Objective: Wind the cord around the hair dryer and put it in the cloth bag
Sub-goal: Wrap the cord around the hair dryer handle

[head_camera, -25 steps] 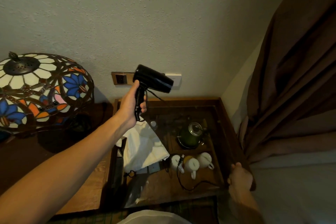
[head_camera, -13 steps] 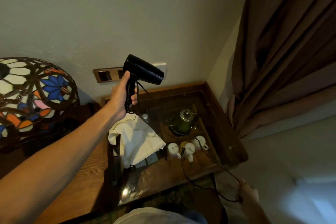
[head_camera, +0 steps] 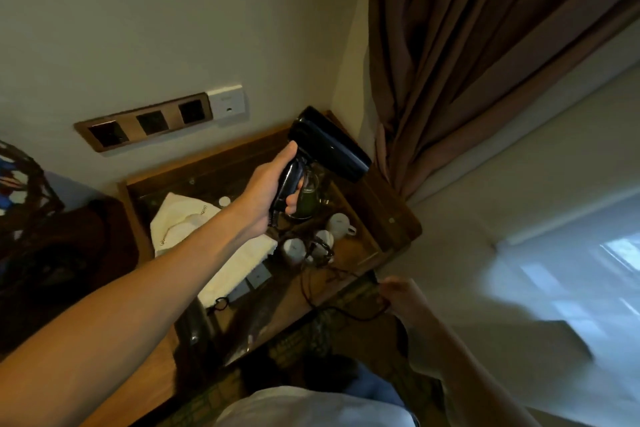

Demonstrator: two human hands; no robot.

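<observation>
A brown curtain (head_camera: pixel 485 45) fills the upper right of the frame, hanging beside the wooden desk (head_camera: pixel 398 218) at centre. On the desk, left of centre, lies the white cloth bag (head_camera: pixel 235 263), partly under my forearm. Right of it stand three white cups (head_camera: pixel 341 224). My left hand (head_camera: pixel 268 191), at centre, is wrapped around the handle of the black dryer (head_camera: pixel 329 146), holding it up over the desk with the barrel pointing toward the curtain. The cord (head_camera: pixel 311 291) droops from the handle across the desk edge to my right hand (head_camera: pixel 405 298), lower right of centre, which pinches it.
</observation>
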